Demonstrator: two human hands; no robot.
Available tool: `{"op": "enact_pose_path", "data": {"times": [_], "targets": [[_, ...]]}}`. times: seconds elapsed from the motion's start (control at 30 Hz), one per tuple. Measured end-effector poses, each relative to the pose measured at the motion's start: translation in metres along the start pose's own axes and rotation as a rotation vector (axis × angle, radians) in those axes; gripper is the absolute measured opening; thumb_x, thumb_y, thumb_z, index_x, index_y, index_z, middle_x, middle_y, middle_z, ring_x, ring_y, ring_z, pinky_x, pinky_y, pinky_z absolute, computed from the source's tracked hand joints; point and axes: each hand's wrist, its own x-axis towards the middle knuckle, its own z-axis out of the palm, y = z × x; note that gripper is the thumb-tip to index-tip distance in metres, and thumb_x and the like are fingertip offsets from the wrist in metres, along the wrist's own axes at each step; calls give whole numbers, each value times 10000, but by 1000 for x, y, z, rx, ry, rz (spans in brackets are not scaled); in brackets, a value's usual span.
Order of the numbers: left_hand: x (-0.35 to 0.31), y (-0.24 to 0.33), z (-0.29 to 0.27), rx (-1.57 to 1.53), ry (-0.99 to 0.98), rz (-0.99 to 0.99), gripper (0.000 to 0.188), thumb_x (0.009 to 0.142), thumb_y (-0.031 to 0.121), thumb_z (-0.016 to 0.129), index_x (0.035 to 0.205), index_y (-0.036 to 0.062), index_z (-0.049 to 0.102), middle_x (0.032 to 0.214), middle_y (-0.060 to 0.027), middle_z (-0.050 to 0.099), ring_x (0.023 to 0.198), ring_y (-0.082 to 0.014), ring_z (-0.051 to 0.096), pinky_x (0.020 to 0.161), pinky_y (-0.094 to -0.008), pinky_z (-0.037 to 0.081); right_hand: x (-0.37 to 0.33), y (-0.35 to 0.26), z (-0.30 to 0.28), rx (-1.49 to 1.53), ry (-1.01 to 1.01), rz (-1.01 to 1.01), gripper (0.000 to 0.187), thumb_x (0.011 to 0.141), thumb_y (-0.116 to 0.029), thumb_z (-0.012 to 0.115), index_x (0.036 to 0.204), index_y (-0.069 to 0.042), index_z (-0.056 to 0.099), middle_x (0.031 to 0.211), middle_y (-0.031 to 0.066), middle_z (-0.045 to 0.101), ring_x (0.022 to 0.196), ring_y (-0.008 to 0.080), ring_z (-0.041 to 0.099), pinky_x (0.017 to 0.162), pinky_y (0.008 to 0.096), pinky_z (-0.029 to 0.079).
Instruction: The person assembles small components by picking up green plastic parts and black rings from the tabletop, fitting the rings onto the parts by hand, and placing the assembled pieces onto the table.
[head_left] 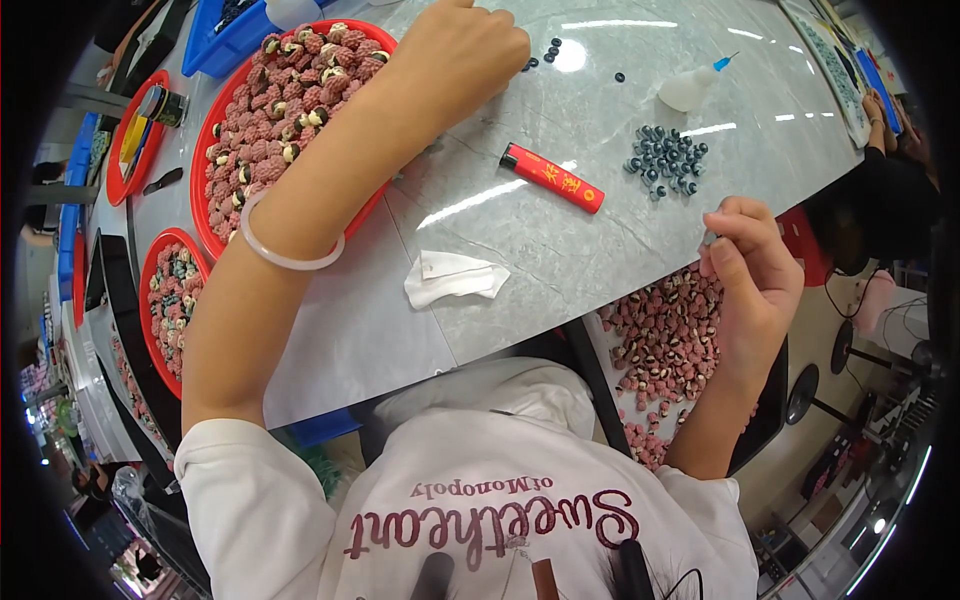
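The left hand point(462, 55), loosely curled, rested beside the red tray point(210, 125) of pink beads point(265, 130); the right hand point(750, 265) pinched something small, well apart.

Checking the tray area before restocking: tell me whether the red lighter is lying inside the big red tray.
No, the red lighter lies on the grey table, right of the red tray.

A grey marble table point(600, 250) carries a red tray of pink pieces point(215, 130) and a red lighter point(552, 178). A white cloth point(452, 277), dark beads point(665, 158) and a glue bottle point(690, 88) lie there too.
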Motion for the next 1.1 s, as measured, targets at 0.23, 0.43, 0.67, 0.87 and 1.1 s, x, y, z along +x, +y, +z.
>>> {"op": "enact_pose_path", "data": {"times": [0.23, 0.43, 0.67, 0.87, 1.1], "targets": [[7, 10, -60, -396, -255, -219, 106, 703, 113, 545, 659, 24, 581, 698, -117, 585, 707, -266, 579, 679, -353, 432, -1, 3, 6, 206, -54, 78, 139, 781, 5, 568, 914, 25, 601, 993, 126, 532, 724, 146, 543, 598, 216, 466], [-64, 58, -100, -1548, 0, -446, 110, 751, 79, 517, 806, -8, 479, 757, -19, 440, 708, -109, 412, 664, -230, 326, 9, -3, 39, 605, -150, 11, 165, 724, 91, 570, 886, 75, 592, 956, 161, 572, 746, 187, 624, 643, 261, 531], [-106, 92, -109, -1504, 267, -464, 122, 740, 55, 575, 829, 10, 504, 802, -68, 473, 760, -168, 417, 676, -268, 342, -4, -20, 82, 762, -366, 177, 198, 707, 63, 623, 887, 43, 544, 904, 172, 549, 888, 215, 574, 609, 229, 551], [-116, 98, -107, -1336, 337, -489, 127, 730, 46, 571, 831, 5, 506, 804, -73, 469, 752, -153, 413, 604, -231, 333, -14, -18, 89, 664, -351, 84, 198, 699, 76, 631, 878, 52, 550, 898, 189, 547, 847, 212, 583, 612, 227, 550], [-123, 104, -113, -1228, 382, -514, 152, 686, 15, 548, 833, 2, 511, 799, -77, 460, 718, -130, 398, 581, -211, 323, -25, -23, 94, 635, -332, 130, 165, 701, 67, 638, 849, 46, 569, 893, 189, 561, 811, 208, 596, 614, 225, 540]]}}
